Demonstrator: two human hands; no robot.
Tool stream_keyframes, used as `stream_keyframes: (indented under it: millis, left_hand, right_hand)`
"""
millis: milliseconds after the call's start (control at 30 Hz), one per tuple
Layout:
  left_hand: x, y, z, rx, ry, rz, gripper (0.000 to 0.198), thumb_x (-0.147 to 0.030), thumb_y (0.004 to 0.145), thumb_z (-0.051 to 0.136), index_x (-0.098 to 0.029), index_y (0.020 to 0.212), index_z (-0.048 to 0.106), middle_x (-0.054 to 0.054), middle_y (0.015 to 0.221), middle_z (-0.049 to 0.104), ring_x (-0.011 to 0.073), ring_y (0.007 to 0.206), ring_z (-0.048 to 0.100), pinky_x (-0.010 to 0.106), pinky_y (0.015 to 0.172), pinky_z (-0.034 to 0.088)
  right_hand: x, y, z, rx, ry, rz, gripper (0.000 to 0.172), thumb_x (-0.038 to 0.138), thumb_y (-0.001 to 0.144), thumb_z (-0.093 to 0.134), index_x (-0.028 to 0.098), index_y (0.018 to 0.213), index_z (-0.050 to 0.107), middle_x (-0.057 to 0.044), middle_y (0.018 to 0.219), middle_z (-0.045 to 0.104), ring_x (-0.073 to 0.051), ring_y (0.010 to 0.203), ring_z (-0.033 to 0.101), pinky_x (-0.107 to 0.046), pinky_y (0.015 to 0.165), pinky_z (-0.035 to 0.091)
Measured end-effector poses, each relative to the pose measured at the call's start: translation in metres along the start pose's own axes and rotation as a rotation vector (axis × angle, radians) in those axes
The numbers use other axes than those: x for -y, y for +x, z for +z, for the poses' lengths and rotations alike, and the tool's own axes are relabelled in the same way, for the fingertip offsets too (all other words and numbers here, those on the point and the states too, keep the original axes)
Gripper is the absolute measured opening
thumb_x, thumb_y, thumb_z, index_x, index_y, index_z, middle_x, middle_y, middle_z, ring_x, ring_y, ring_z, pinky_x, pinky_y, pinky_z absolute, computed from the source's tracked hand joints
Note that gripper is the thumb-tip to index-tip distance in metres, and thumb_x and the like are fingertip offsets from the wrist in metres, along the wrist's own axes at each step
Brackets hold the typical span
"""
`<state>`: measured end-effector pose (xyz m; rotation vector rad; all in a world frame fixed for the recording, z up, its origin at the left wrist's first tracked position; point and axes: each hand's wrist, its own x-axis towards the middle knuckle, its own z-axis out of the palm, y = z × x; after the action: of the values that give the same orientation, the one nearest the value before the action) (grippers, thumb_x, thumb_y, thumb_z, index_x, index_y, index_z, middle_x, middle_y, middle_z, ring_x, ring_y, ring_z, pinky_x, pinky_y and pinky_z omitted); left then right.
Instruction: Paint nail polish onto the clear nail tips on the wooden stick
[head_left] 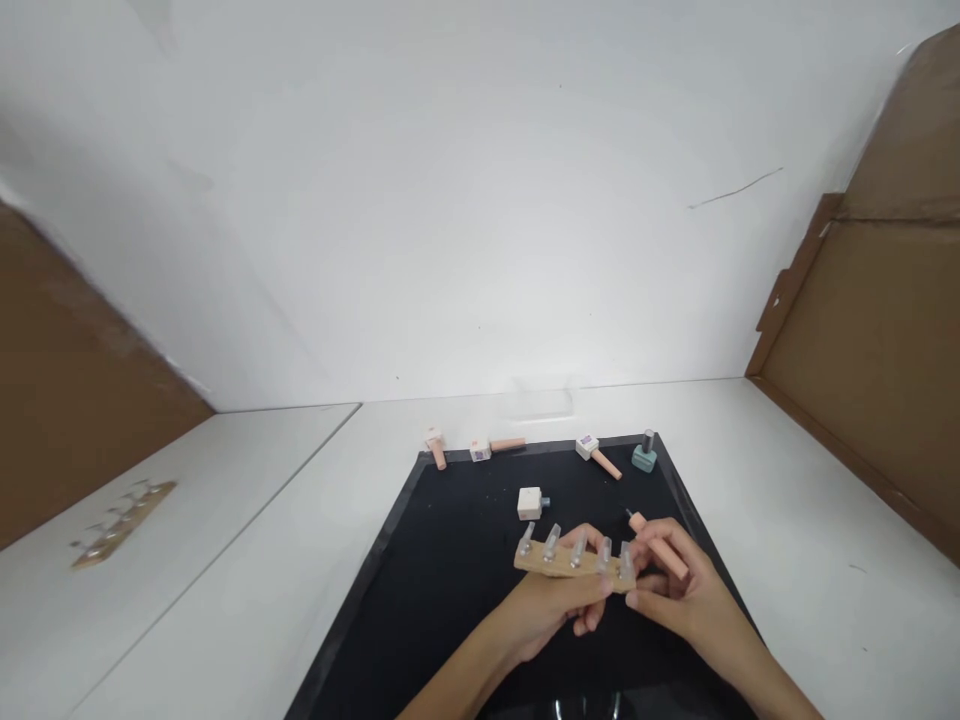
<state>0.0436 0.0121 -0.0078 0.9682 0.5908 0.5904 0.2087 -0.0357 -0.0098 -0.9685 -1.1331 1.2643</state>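
My left hand is closed around a wooden nail display stand that carries several clear false nail tips. Between the fingers of my right hand is a peach nail polish brush cap, its dark brush end pointing up and left. The right thumb and lower fingers are close to the stand's right end; whether they press on it I cannot tell. Just beyond the stand, a white nail polish bottle without its cap lies on its side, its neck facing right.
On the black mat lie white bottles with peach caps. A teal bottle stands at the far right corner. Behind sits a clear tray. Another nail stand is at far left. Cardboard panels flank the table.
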Motion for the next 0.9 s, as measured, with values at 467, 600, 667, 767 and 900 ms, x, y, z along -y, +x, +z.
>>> stream_keyframes:
  millis: [467, 600, 667, 767, 900]
  left_hand:
    - [-0.061, -0.030, -0.072, -0.079, 0.671, -0.209, 0.026, -0.024, 0.056, 0.072, -0.017, 0.077, 0.058, -0.004, 0.068, 0.055, 0.0088, 0.057, 0.051, 0.020, 0.049, 0.041]
    - [-0.054, -0.023, -0.092, -0.460, 0.911, 0.093, 0.022, -0.027, 0.063, 0.066, -0.017, 0.081, 0.056, -0.001, 0.076, 0.056, 0.0156, 0.077, 0.056, 0.027, 0.069, 0.047]
    - [-0.045, -0.015, -0.094, -0.501, 0.946, 0.124, 0.034, -0.025, 0.062, 0.067, -0.018, 0.094, 0.057, 0.004, 0.091, 0.058, 0.0206, 0.090, 0.056, 0.031, 0.075, 0.047]
    - [-0.031, -0.006, -0.093, -0.508, 1.033, 0.181, 0.043, -0.022, 0.062, 0.067, -0.021, 0.103, 0.058, 0.006, 0.103, 0.059, 0.0247, 0.101, 0.052, 0.037, 0.087, 0.043]
    - [-0.024, -0.003, -0.092, -0.505, 1.160, 0.269, 0.032, -0.020, 0.071, 0.060, -0.021, 0.102, 0.060, 0.005, 0.100, 0.061, 0.0246, 0.098, 0.052, 0.040, 0.091, 0.040]
  right_hand:
    - [-0.010, -0.012, -0.033, -0.076, -0.021, -0.014, 0.035, 0.038, 0.065, 0.080, 0.026, 0.086, 0.055, 0.000, 0.082, 0.064, -0.015, 0.072, 0.065, -0.022, 0.059, 0.054]
    - [-0.018, -0.010, -0.029, 0.020, -0.112, 0.018, 0.029, 0.036, 0.067, 0.076, 0.024, 0.083, 0.054, -0.001, 0.082, 0.063, -0.016, 0.072, 0.065, -0.024, 0.060, 0.055]
    - [-0.016, -0.007, -0.026, 0.088, -0.201, 0.028, 0.023, 0.028, 0.069, 0.074, 0.023, 0.080, 0.054, 0.000, 0.080, 0.064, -0.017, 0.074, 0.066, -0.027, 0.066, 0.056]
    - [-0.013, -0.003, -0.024, 0.170, -0.420, 0.010, 0.018, 0.014, 0.069, 0.069, 0.023, 0.078, 0.056, 0.000, 0.077, 0.066, -0.021, 0.078, 0.068, -0.033, 0.077, 0.054]
    - [-0.015, -0.002, -0.030, 0.195, -0.617, -0.026, 0.021, 0.008, 0.067, 0.065, 0.024, 0.079, 0.059, -0.002, 0.083, 0.069, -0.028, 0.096, 0.066, -0.037, 0.086, 0.050]
